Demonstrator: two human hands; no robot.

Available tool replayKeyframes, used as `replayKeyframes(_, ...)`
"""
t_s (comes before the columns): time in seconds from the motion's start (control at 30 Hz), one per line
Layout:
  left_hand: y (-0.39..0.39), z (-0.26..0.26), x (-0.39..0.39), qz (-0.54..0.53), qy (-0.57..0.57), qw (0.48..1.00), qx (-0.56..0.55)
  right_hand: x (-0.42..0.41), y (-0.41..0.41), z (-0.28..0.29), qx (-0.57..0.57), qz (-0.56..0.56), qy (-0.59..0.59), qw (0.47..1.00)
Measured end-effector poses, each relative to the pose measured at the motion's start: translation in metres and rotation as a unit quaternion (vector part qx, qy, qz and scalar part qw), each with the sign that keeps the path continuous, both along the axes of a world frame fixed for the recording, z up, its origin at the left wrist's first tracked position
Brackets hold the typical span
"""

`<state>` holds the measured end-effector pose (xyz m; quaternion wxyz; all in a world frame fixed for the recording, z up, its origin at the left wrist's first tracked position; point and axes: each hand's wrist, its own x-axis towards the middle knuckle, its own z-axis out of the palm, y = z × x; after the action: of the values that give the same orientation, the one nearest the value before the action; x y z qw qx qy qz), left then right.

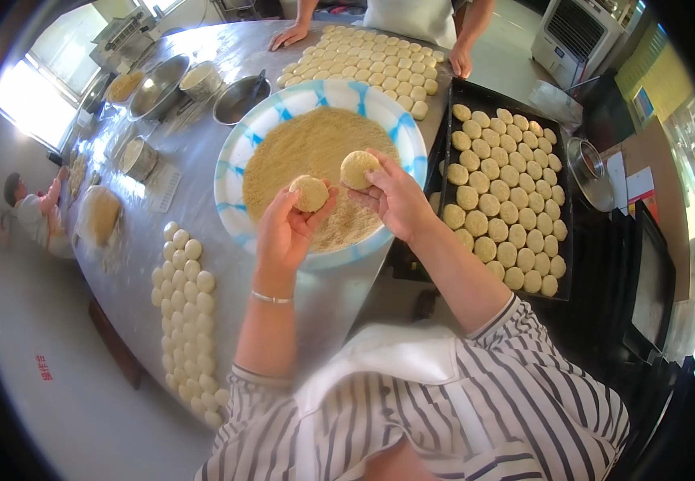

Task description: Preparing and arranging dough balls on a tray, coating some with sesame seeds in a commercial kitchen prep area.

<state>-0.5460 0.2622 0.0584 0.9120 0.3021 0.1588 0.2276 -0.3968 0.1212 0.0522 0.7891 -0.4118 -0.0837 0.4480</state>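
Over a blue-and-white basin [233, 174] of pale brown crumbs or seeds [323, 132], my left hand [290, 225] holds a round coated dough piece [310, 193] between thumb and fingers. Another coated dough piece [359, 169] is gripped in my right hand [396, 195], a little higher and to the right. Rows of coated rounds [508, 211] lie in a black baking tray [565, 264] at the right. Smooth white dough balls [190, 312] form a long group on the metal table [317, 300] at the left.
Many pale dough rounds [377, 60] cover the far table end, between a co-worker's hands. Metal bowls [164, 87], a container of flour [139, 157] and a large dough lump [100, 216] stand to the left. Another person [41, 207] is at the far left. Black trays [651, 282] are stacked at right.
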Motion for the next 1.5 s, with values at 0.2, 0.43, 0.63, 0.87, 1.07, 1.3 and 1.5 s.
replayKeyframes(0.2, -0.030, 0.010, 0.033, -0.088, 0.003, 0.996, 0.007, 0.019, -0.034, 0.010, -0.036, -0.041, -0.096, 0.994)
replayKeyframes(0.43, -0.067, 0.017, 0.085, -0.090, 0.032, 0.994, 0.048, 0.083, -0.075, 0.009, -0.016, -0.032, -0.106, 0.994)
replayKeyframes(0.63, -0.089, 0.020, 0.120, -0.079, 0.064, 0.992, 0.073, 0.233, -0.124, -0.003, -0.080, -0.031, -0.128, 0.988)
replayKeyframes(0.87, -0.105, 0.029, 0.155, -0.100, 0.145, 0.978, 0.108, 0.410, -0.144, -0.054, -0.333, -0.050, -0.394, 0.855)
replayKeyframes(1.07, -0.113, 0.026, 0.177, -0.083, 0.199, 0.962, 0.166, 0.466, -0.132, -0.076, -0.417, 0.027, -0.519, 0.746)
replayKeyframes(1.3, -0.118, 0.034, 0.215, -0.101, 0.216, 0.940, 0.242, 0.492, -0.137, -0.091, -0.456, 0.104, -0.575, 0.671)
replayKeyframes(1.5, -0.118, 0.043, 0.277, -0.133, 0.280, 0.886, 0.344, 0.473, -0.140, -0.088, -0.508, 0.129, -0.655, 0.545)
